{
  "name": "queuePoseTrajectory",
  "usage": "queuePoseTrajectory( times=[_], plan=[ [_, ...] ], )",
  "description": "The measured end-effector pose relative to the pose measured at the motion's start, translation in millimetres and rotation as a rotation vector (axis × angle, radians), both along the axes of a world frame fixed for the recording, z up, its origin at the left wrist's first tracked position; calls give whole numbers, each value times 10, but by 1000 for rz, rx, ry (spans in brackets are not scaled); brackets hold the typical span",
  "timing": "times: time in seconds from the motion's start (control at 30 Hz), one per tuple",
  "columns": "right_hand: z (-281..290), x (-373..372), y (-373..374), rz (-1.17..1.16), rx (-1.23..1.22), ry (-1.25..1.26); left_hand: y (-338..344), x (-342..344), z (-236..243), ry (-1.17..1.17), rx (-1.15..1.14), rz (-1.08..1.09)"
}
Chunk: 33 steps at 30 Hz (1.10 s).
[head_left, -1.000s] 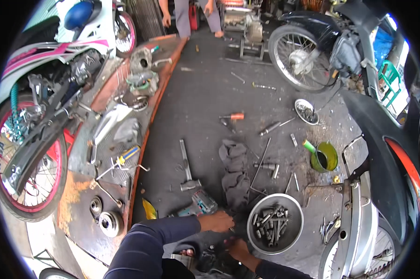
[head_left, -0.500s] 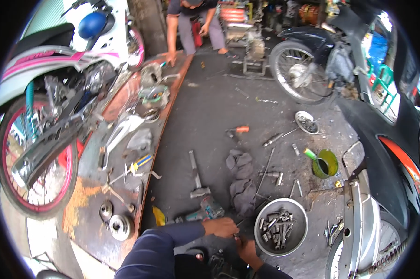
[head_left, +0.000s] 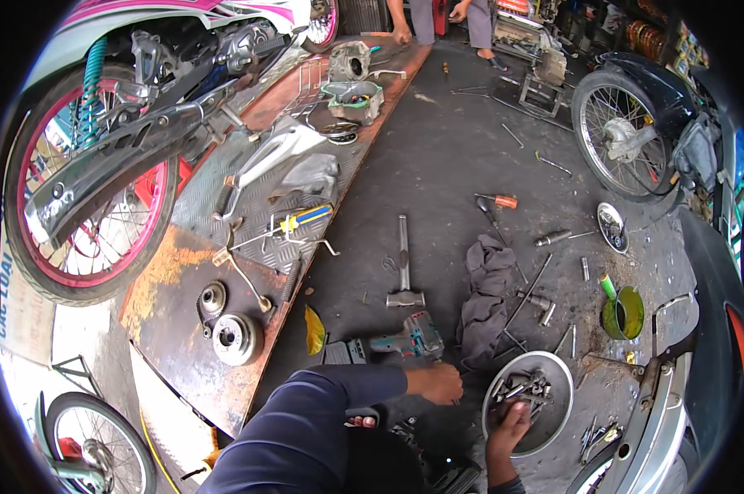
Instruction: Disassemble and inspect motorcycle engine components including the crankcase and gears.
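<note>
My left hand (head_left: 434,384) is closed, fingers curled down, just in front of a teal and black cordless power tool (head_left: 409,338) lying on the floor. Whatever its fingers hold is too small to make out. At the near left rim of a round metal bowl (head_left: 566,397), my right hand (head_left: 508,430) reaches in with curled fingers. Loose sockets and wrenches (head_left: 533,384) fill part of the bowl, and the fingertips are against this pile. I cannot make out what they pinch. A dark crumpled rag (head_left: 483,323) lies beyond the bowl.
On the floor are a hammer (head_left: 403,267), an orange-handled tool (head_left: 501,200), a yellow-green cup (head_left: 624,314) and a small dish (head_left: 612,227). A metal-topped board (head_left: 174,305) with engine parts lies left, beside a pink-wheeled motorbike (head_left: 92,206). Another person's hand (head_left: 402,34) rests at its far end.
My right hand has left my left hand's side and moved right, into the bowl. My view has swung, so floor things sit further right in the picture.
</note>
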State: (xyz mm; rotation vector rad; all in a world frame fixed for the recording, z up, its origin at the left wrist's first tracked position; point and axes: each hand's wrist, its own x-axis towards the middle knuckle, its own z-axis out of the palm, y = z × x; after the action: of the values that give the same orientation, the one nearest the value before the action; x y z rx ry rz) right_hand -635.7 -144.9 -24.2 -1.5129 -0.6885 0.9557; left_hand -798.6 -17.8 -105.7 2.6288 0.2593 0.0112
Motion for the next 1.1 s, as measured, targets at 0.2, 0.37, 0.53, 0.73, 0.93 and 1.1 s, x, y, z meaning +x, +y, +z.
queuePoseTrajectory(
  times=[0.2, 0.37, 0.53, 0.73, 0.93, 1.1],
  plan=[
    [467, 135, 418, -11, 244, -8, -346, 48, 69, 0, -10, -126],
    [744, -199, 893, 364, -99, -42, -392, 16, 388, -243, -89, -146],
    [807, -1161, 1939, 651, -140, -72, -83, -61, 437, -803, -254, 269],
    [804, -2615, 3611, 649, -140, 7, 475, -204, 163, -980, -358, 683],
    [353, -2991, 4544, 527, -74, -305, 337, 72, -94, -1048, -730, 707],
    [662, -2989, 4524, 709, -339, -338, 469, -12, -158, -970, -370, 728]
  ],
)
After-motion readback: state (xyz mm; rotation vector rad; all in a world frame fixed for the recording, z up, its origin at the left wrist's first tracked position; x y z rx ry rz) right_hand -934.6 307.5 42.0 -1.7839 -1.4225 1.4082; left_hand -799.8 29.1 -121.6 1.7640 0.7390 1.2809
